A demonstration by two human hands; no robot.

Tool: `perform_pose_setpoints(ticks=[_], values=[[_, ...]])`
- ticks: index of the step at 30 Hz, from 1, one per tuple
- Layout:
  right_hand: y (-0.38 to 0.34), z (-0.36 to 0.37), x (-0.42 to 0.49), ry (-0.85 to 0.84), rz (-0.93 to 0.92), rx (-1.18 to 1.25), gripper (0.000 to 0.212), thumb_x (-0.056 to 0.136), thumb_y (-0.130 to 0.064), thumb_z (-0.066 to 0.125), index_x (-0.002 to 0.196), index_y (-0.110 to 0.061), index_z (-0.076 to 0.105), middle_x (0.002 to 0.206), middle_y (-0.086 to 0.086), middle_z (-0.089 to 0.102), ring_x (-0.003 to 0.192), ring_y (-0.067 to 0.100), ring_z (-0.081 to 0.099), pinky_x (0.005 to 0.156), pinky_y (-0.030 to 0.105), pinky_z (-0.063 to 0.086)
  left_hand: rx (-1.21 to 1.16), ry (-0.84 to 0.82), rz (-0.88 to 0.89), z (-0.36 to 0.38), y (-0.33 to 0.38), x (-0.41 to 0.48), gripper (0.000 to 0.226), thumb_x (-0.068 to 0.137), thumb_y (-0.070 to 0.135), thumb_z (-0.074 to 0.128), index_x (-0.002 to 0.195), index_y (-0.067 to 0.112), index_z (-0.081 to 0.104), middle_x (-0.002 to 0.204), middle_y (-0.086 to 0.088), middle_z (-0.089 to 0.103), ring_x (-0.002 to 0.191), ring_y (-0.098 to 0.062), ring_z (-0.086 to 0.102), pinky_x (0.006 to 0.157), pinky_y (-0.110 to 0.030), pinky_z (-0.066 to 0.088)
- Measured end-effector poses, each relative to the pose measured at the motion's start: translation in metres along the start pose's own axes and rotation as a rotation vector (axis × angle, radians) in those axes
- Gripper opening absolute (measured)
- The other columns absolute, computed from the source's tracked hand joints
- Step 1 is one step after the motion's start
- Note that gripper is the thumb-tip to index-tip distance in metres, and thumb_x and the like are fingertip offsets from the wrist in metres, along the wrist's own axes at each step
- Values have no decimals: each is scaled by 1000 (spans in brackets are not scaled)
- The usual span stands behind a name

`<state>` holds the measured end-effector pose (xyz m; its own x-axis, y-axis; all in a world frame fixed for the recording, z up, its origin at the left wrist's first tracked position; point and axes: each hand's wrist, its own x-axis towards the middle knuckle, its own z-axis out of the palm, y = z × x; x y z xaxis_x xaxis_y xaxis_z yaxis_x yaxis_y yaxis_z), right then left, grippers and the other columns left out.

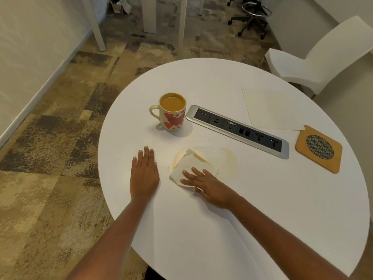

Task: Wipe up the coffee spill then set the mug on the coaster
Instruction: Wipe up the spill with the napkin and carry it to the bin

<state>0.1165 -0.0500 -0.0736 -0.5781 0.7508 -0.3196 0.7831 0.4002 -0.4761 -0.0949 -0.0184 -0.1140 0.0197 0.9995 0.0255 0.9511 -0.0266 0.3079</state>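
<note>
Pressing flat on a folded paper towel (189, 166), the right hand (212, 188) has its fingers straight and a little spread, pinning the towel onto the coffee spill (229, 161). The left hand (144, 174) lies palm-down on the bare worktop (222, 229) just beside the towel, fingers straight and close together, holding nothing. Of the two hands, the right is the one doing the wiping. The spill's pale brown film shows on both sides of the towel: a thin ring at its far-left corner and a wider arc to the right, toward the power strip (238, 131). The wiping stroke therefore probably needs to run rightward and slightly away from the person. The mug (172, 113), full nearly to the brim, stands upright beyond the left hand, its handle pointing left, just beside the strip's far end. The coaster (319, 149) lies well apart at the far right, past the strip's near end and nearer the right hand. The strip's long axis slants between mug and coaster, so the full mug would likely have to travel along or over it, held level.
</note>
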Motion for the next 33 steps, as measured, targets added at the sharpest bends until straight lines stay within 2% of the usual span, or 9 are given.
perform_pose_setpoints(ticks=[7,11,13,16,21,25,29,31,33], values=[[15,-18,-29,-43,93,209,37,100,-20,30,133,-23,47,147,-12,37,135,-3,21,112,18,15,0,16,-13,-2,2,-1,51,89,18,18,128,-4,44,134,-25,48,124,-41,46,101,-53,37],[16,-33,-41,175,229,551,28,99,-25,33,113,-25,57,116,-9,58,109,5,51,85,-2,33,6,24,-15,-2,2,0,49,89,17,21,125,-4,47,132,-25,51,121,-41,49,99,-53,40],[15,-42,-44,334,279,733,23,96,-32,34,102,-28,56,101,-8,61,93,2,58,80,5,42,4,23,-14,-1,2,0,49,89,17,21,126,-3,46,133,-24,50,122,-40,48,100,-53,39],[14,-50,-45,507,365,1119,28,99,-30,31,112,-20,53,99,3,63,87,16,62,70,21,55,-10,22,-14,0,1,-1,51,89,19,18,128,-3,44,135,-24,47,125,-40,45,103,-52,36],[11,-52,-42,624,365,1608,32,100,-25,28,105,-13,58,88,1,74,79,17,71,62,29,60,-16,24,-17,1,1,-1,54,90,21,14,130,-3,41,139,-23,43,128,-40,41,106,-51,32],[15,-45,-37,724,559,1654,27,100,-17,30,117,-7,48,95,8,63,85,22,61,59,29,58,-24,25,-23,2,0,-1,55,90,21,14,131,-3,41,139,-23,43,129,-40,40,107,-51,31],[16,-39,-39,751,668,1607,24,93,0,38,113,-8,48,92,8,60,82,20,59,66,29,55,-38,31,-23,2,0,-1,55,89,22,15,130,-3,42,139,-23,43,129,-39,41,107,-51,30],[14,-33,-40,768,698,1495,31,89,6,39,116,-6,49,98,10,60,87,23,59,66,27,56,-39,35,-23,2,0,-1,54,89,21,16,130,-3,42,139,-23,43,128,-40,41,107,-51,31],[13,-26,-38,823,772,1185,37,86,7,40,121,-3,51,98,10,59,91,27,57,76,35,53,-25,38,-22,2,1,-1,52,89,19,18,129,-3,43,137,-24,45,127,-40,42,105,-52,33]])
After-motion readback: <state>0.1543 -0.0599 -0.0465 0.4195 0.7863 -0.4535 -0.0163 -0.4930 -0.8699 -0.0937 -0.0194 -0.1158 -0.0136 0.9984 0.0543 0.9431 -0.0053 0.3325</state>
